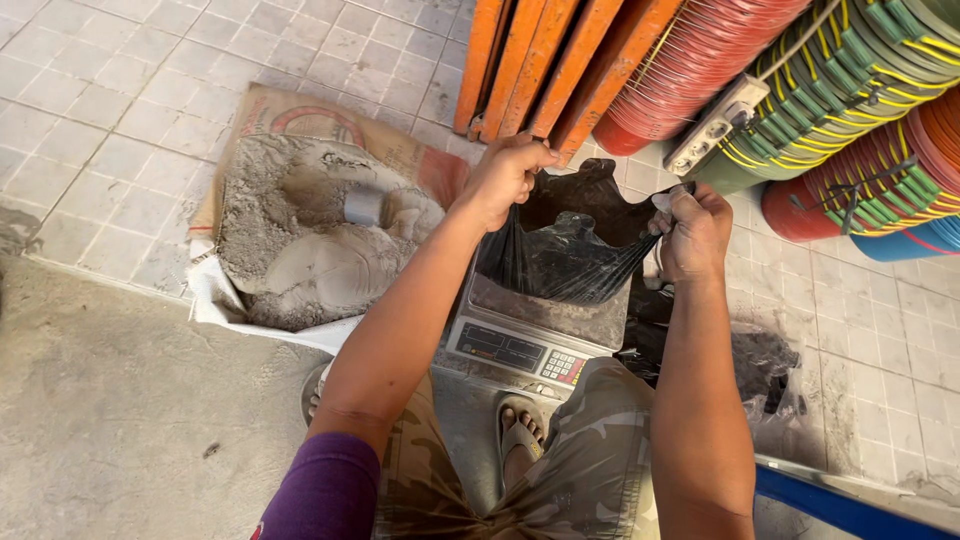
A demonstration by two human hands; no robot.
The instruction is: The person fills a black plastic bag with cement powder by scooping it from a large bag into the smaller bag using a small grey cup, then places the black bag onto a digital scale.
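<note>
At the left, on the tiled floor (120, 110), an open sack (300, 215) lies torn wide, full of grey powder, with a small metal scoop (364, 207) sunk in the heap near its right side. Just right of it the left hand (503, 178) is closed in a fist on the left rim of a black bag (565, 250), pinching the plastic tight. The bag hangs open between both hands and rests on the dusty pan of a scale (520, 335), whose keypad faces the person's knees. The right hand (692, 232) grips the bag's right rim, fingers curled shut around bunched plastic. Behind the hands lean orange boards (545, 60), and to the right of those hang coils (800, 90) of red, green and orange wire. More black plastic (755, 365) lies on the floor beside the scale.
</note>
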